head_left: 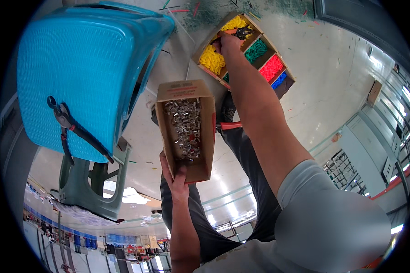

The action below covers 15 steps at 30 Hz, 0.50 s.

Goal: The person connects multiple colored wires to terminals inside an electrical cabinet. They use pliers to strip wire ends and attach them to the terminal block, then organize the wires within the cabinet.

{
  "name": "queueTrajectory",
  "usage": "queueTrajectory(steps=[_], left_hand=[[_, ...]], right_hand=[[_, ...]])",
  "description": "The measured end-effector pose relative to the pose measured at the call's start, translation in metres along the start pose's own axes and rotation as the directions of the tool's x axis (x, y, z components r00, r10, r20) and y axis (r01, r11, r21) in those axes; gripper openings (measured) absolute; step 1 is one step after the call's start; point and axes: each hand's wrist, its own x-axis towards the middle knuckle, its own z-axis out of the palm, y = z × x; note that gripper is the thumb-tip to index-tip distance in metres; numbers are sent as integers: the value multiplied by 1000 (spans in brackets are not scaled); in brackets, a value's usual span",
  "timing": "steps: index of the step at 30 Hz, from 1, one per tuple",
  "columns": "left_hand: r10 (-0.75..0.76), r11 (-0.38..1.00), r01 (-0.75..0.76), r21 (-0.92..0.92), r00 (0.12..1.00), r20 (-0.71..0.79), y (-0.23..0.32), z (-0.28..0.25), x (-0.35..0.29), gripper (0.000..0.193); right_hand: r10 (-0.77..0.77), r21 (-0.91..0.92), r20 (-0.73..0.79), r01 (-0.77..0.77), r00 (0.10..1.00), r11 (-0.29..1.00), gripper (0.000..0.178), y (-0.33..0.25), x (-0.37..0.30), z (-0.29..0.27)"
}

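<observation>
My left hand (177,182) grips the near end of an open cardboard box (208,136), its thumb inside the wall. Many small silvery metal terminals (187,120) lie loose in that box. Farther off, my right hand (230,42) reaches into a divided cardboard tray (284,68), closed around orange-handled pliers (243,32) with a dark head. Its fingertips are mostly hidden. Around it are yellow sleeves (212,60); other compartments hold green pieces (256,51), red pieces (271,68) and blue pieces (279,81).
A blue plastic stool (77,59) stands at the left, with a long-handled cable cutter (70,123) on top. Nearer me is a grey-green plastic stool (70,184). A red handle (230,125) shows beside the box, near my leg. Coloured scraps litter the floor (323,86).
</observation>
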Motion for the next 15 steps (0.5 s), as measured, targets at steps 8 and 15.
queueTrajectory(steps=[8, 15], left_hand=[[35, 999, -36, 29, 999, 12, 3, 9, 12, 75], [34, 999, -35, 17, 999, 41, 0, 12, 12, 70]], right_hand=[[-60, 210, -41, 68, 997, 975, 22, 11, -25, -22], [46, 270, 328, -140, 943, 953, 19, 13, -9, -79]])
